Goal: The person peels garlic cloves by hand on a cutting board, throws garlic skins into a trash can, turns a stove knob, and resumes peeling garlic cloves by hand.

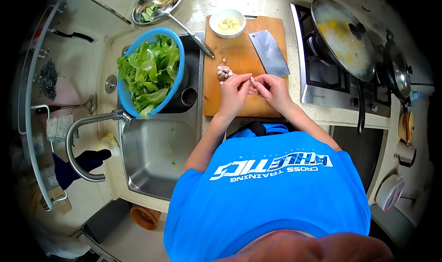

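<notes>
Over the near part of a wooden cutting board (216, 94), my left hand (235, 90) and my right hand (272, 90) meet fingertip to fingertip. Both pinch a small pale piece, which looks like a garlic clove (252, 80). A pile of unpeeled garlic cloves (223, 72) lies on the board just beyond my left hand. The cleaver (269, 52) rests flat on the right side of the board, beyond my right hand. At the board's far edge stands a white bowl (213, 23) with pale yellow pieces in it.
A blue basket (181, 77) of leafy greens sits over the sink (154, 147), left. The faucet (69, 144) arches beside it. A metal dish (136, 14) and a long-handled utensil (191, 35) lie beyond. Right, a lidded pan (343, 38) stands on the stove (317, 95).
</notes>
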The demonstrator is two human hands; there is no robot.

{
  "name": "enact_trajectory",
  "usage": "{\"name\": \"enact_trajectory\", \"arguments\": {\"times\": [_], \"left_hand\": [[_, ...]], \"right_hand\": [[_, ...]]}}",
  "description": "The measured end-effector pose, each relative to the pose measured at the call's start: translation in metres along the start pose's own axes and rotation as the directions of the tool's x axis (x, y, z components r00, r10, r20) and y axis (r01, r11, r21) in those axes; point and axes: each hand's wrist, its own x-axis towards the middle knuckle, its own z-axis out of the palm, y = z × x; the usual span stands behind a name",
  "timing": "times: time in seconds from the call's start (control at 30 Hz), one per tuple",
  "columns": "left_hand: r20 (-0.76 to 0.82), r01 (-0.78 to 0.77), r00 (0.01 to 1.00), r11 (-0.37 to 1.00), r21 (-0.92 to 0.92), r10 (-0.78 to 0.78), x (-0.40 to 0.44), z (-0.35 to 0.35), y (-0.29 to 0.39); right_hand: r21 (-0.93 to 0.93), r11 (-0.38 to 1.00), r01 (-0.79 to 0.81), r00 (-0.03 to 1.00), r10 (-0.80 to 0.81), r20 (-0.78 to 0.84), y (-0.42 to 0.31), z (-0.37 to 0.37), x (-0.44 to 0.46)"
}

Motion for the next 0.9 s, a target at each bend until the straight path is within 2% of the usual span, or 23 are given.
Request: {"name": "enact_trajectory", "arguments": {"times": [0.07, 0.1, 0.17, 0.5, 0.77, 0.9], "left_hand": [[-0.049, 0.093, 0.993, 0.971, -0.220, -0.106, 0.002, 0.002, 0.004], [-0.045, 0.097, 0.993, 0.971, -0.220, -0.110, 0.002, 0.002, 0.003], [-0.042, 0.093, 0.993, 0.959, -0.267, -0.108, 0.002, 0.002, 0.003], [-0.038, 0.113, 0.991, 0.961, -0.251, -0.127, 0.003, 0.006, 0.005], [-0.050, 0.036, 0.998, 0.997, -0.075, -0.040, 0.003, 0.010, -0.010], [-0.097, 0.043, 0.993, 0.976, -0.214, -0.065, 0.003, 0.015, 0.000]], "right_hand": [[0.045, 0.998, -0.039, 0.999, 0.038, 0.018, -0.004, -0.003, -0.001], [0.045, 0.998, -0.043, 0.999, 0.043, 0.016, -0.001, -0.003, -0.002], [0.160, 0.983, -0.089, 0.996, 0.084, 0.043, 0.007, -0.004, -0.004], [0.170, 0.984, -0.060, 0.998, 0.054, 0.038, 0.006, -0.004, -0.008], [0.207, 0.975, -0.078, 0.997, 0.074, 0.025, 0.008, -0.004, -0.009], [0.192, 0.979, -0.070, 0.997, 0.067, 0.022, 0.007, -0.005, -0.009]]}}
